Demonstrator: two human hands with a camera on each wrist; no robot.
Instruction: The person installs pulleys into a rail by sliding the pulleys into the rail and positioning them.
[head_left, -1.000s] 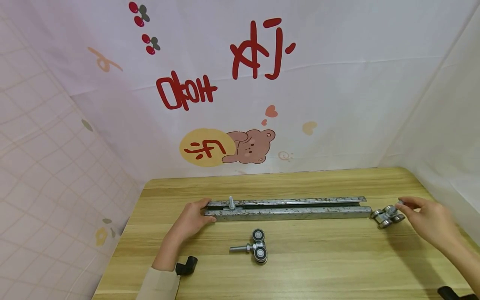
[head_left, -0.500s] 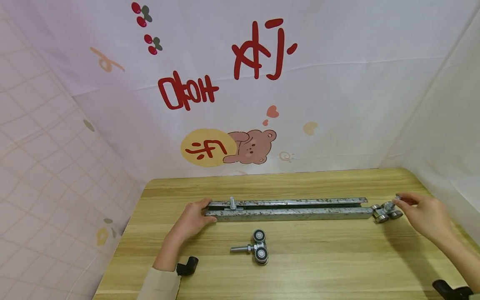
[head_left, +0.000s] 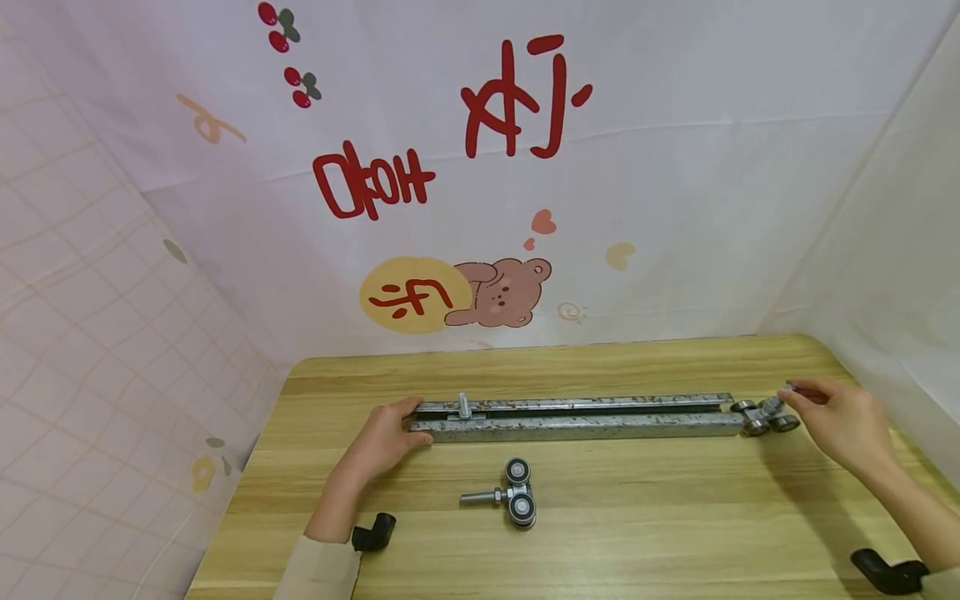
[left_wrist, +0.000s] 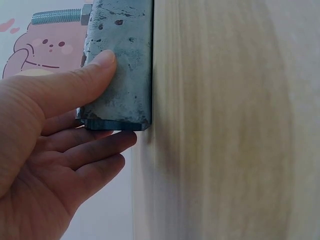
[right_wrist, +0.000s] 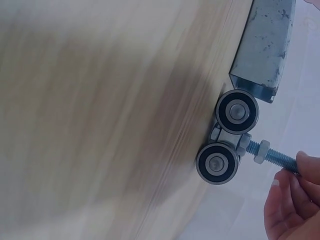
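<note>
At nine o'clock from the steel rail's point(head_left: 585, 429) middle, the left hand point(head_left: 386, 437) grips its end, beside an upright bolt point(head_left: 464, 406) standing in it, while a loose roller trolley point(head_left: 517, 492) lies on the table point(head_left: 637, 533) at about half past seven. At three o'clock, the right hand point(head_left: 840, 418) pinches the threaded stem point(right_wrist: 279, 158) of another trolley point(right_wrist: 229, 138), nearer the rail than a second ago; whether they touch, I can't tell.

The rail point(head_left: 585, 429) is silver-grey with dark speckles; the roller point(right_wrist: 229, 137) has black-faced wheels point(right_wrist: 217, 163) with silver rims; the table point(head_left: 637, 517) shows yellowish wood grain; the white cloth point(head_left: 712, 208) carries red lettering point(head_left: 509, 100) and a brown bear point(head_left: 517, 292)
</note>
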